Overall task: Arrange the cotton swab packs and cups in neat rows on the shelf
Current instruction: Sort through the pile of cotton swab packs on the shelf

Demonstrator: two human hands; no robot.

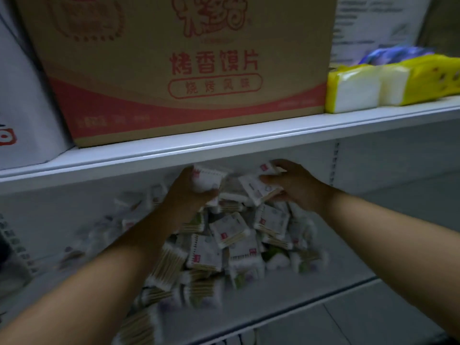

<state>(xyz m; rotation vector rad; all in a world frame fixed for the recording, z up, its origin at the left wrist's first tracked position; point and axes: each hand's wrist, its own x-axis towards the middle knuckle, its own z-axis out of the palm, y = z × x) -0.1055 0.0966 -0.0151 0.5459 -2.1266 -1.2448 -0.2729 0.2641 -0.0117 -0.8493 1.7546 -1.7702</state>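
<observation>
A loose heap of cotton swab packs (234, 242) lies on the lower shelf (298, 302), white packets with wooden sticks showing. My left hand (189, 192) grips a white swab pack (206, 180) at the top of the heap, just under the upper shelf's edge. My right hand (296, 185) holds several swab packs (256, 188) from the right side, thumb across them. Both forearms reach in from the bottom corners. More packs trail toward the lower left (144, 327). No cups are visible.
The upper shelf (224, 143) carries a large cardboard box (179, 68) with red print, yellow tissue packs (388, 83) to its right and a white package (22, 115) at left. The lower shelf's right part shows bare white surface.
</observation>
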